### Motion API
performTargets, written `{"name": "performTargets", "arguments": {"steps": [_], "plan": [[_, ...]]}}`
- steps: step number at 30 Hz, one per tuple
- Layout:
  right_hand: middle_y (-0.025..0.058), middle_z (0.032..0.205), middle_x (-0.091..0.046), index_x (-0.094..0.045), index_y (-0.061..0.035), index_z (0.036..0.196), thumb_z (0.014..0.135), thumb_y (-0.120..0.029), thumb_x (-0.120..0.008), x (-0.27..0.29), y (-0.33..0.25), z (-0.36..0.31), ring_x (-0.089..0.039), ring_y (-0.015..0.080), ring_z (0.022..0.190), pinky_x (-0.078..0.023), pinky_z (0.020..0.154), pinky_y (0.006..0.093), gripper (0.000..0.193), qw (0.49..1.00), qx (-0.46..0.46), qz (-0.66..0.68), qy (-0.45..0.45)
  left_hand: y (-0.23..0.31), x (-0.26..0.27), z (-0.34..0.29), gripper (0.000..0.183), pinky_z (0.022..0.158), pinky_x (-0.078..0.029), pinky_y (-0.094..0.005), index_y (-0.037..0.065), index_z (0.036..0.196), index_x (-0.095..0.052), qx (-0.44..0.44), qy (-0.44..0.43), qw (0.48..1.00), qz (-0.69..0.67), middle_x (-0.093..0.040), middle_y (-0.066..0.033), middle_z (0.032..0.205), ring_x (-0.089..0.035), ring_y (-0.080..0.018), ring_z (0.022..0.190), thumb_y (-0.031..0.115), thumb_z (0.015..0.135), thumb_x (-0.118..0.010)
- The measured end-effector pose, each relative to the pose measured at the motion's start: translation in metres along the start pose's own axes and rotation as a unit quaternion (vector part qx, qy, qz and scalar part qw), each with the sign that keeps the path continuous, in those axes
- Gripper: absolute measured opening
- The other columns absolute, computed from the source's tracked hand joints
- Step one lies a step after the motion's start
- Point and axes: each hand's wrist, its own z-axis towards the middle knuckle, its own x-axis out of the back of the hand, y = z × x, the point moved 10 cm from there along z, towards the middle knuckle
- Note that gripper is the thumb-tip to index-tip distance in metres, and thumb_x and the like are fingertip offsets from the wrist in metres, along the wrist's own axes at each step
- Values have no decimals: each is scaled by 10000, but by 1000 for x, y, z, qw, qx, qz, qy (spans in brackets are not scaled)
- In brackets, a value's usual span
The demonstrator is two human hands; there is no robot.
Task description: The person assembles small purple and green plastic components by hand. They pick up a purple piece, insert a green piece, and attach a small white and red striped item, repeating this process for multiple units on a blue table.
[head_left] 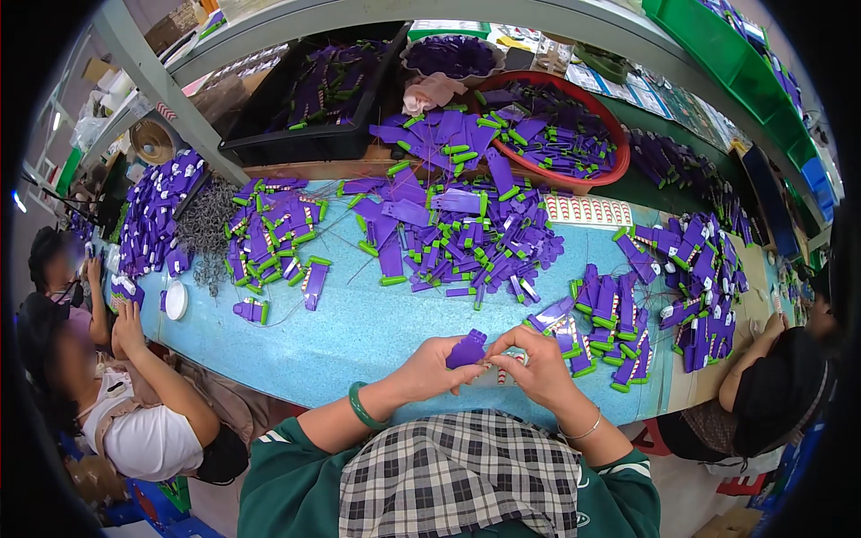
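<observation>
Just above my lap, at the table's near edge, my left hand [429, 369] is closed on a flat purple plastic piece [467, 349] with a notched top end. My right hand [535, 366] is closed in a pinch at the piece's lower right, its fingertips touching those of the left. What the right fingers pinch is too small to make out. A small white strip with red marks [513, 356] shows by the right fingers. To the right lies a pile of purple pieces with green ends and striped strips [615, 316].
A large heap of purple and green parts [466, 238] covers the table's middle. Behind it stand a red basin [619, 152] and a black tray [242, 148]. A sticker sheet [587, 212] lies at right. People sit at left [148, 421] and right [771, 394]. A shelf beam [448, 16] crosses overhead.
</observation>
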Motion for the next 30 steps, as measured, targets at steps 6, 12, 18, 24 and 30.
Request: {"name": "performTargets", "arguments": {"steps": [6,12,18,24,30], "plan": [[105,1065,-626,-612,-14,954,788,-55,-676,4,-6,1,-600,180,928,-469,760,291,183,991,-8,100,86,12,19,-2,102,478,-473,-231,15,908,-634,-55,93,988,-114,-620,-44,707,-577,-107,559,113,879,-639],[75,905,-621,-585,-6,859,821,-48,-668,-13,14,1,-595,120,829,-483,717,254,101,960,-42,264,88,18,10,-4,281,639,-550,-289,39,1212,-435,-57,57,976,-202,-579,-85,1038,-596,-139,868,137,956,-500],[20,808,-602,-584,-15,862,828,-38,-673,-22,26,1,-565,77,731,-479,700,230,98,967,-79,231,67,5,-2,1,408,863,-548,-411,86,1365,-313,-25,4,942,-334,-487,-86,1247,-546,-203,1111,143,979,-433],[12,790,-602,-584,-18,851,814,-33,-682,-23,32,-1,-560,72,721,-473,680,230,106,946,-117,291,82,12,-7,1,414,882,-538,-417,86,1370,-307,-31,-9,938,-346,-476,-92,1261,-530,-208,1137,120,974,-424],[10,781,-594,-580,-22,837,806,-32,-684,-19,30,-1,-547,68,706,-457,659,226,109,963,-88,236,94,15,-9,1,436,907,-518,-432,87,1376,-289,-32,-12,938,-345,-466,-104,1276,-511,-227,1173,88,960,-420]]}}
